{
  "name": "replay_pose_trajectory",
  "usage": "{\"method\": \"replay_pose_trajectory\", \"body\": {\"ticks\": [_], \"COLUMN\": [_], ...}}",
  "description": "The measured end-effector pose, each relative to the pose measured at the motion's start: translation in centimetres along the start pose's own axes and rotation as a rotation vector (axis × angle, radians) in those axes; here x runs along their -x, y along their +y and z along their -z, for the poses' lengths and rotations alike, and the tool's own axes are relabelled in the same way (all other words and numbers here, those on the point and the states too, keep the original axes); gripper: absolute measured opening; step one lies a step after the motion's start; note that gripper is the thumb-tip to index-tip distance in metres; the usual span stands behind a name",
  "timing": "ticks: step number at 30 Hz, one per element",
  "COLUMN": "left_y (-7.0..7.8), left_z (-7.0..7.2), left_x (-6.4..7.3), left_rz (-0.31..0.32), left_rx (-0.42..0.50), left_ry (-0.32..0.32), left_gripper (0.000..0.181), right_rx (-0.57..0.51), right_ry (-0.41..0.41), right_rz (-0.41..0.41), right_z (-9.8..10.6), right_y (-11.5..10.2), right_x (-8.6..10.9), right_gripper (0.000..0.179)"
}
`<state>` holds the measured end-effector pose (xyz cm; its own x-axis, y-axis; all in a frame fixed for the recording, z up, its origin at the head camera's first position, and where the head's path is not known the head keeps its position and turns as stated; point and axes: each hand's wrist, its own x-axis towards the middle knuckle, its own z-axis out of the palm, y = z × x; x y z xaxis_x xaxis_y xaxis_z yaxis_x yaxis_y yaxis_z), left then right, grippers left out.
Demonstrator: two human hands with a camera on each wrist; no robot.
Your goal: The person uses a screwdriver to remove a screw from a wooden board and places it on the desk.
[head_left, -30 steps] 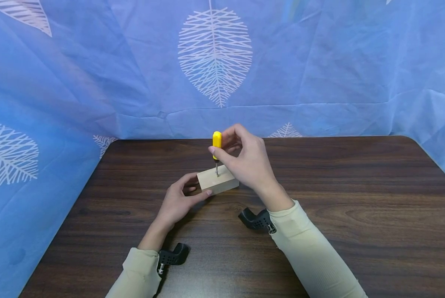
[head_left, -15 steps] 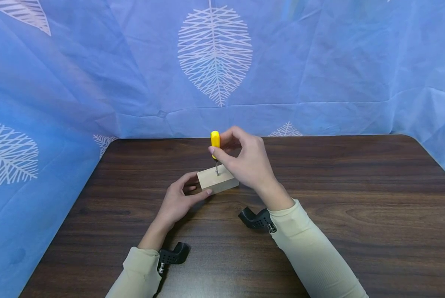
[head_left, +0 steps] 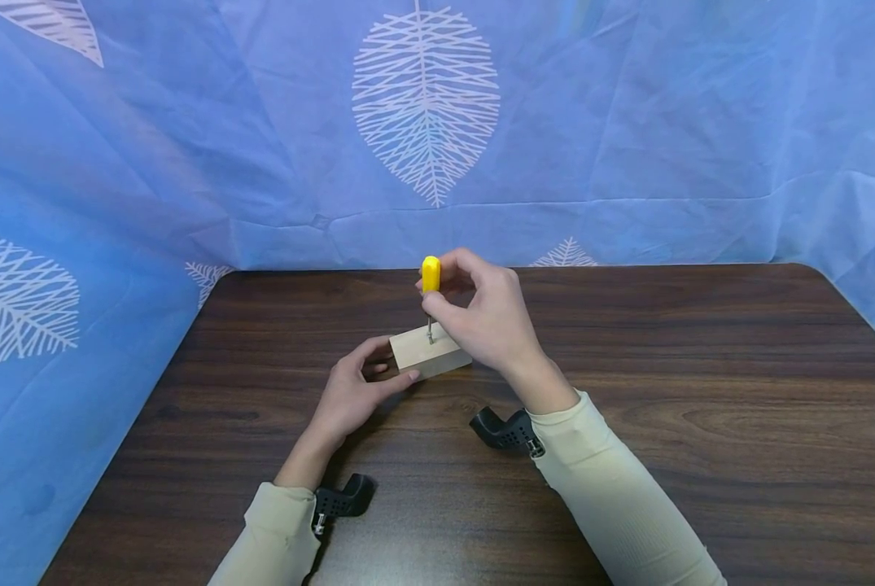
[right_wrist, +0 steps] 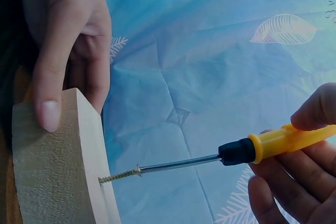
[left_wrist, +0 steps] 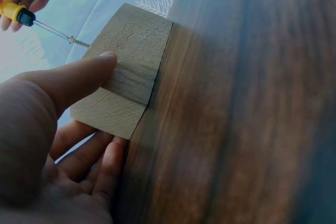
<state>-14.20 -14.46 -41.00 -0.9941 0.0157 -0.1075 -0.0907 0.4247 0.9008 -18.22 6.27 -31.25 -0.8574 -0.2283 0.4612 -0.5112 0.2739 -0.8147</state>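
Note:
A pale wooden block (head_left: 430, 358) lies on the table, and my left hand (head_left: 352, 391) grips its left end between thumb and fingers. From the block's top face a screw (right_wrist: 119, 176) stands up, its tip in the wood and most of its thread showing. My right hand (head_left: 492, 313) pinches the yellow handle of a screwdriver (head_left: 430, 275) between thumb and fingers. The screwdriver is upright, its shaft meeting the screw head in the right wrist view. In the left wrist view, the thumb presses the side of the block (left_wrist: 131, 61).
Dark wood-grain table (head_left: 664, 391) extends around the block on all sides. Behind it hangs a blue cloth (head_left: 276, 122) with white leaf prints. Black camera mounts (head_left: 506, 430) sit at both wrists.
My right thumb and fingers have shifted on the yellow handle, and the handle has tilted slightly left, then back upright. The left hand and block stay in place.

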Motion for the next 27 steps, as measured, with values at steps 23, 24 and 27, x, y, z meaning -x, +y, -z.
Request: {"method": "replay_pose_trajectory", "body": {"ticks": [23,24,27], "left_y": [0.0,-0.01,-0.1], "left_z": [0.05,0.05,0.02], "left_x": [-0.1,-0.1,-0.09], "left_rz": [-0.011,-0.006,-0.006], "left_rx": [-0.005,-0.003,-0.003], "left_ry": [-0.004,-0.004,-0.005], "left_gripper": [0.06,0.06,0.06], "right_rx": [0.015,0.017,0.02], "right_ry": [-0.086,-0.088,-0.092], "right_rz": [-0.076,-0.076,-0.069], "right_z": [-0.11,-0.12,-0.16], "right_y": [-0.05,-0.07,-0.11], "right_x": [-0.06,-0.04,-0.06], "right_gripper": [0.023,0.023,0.022]}}
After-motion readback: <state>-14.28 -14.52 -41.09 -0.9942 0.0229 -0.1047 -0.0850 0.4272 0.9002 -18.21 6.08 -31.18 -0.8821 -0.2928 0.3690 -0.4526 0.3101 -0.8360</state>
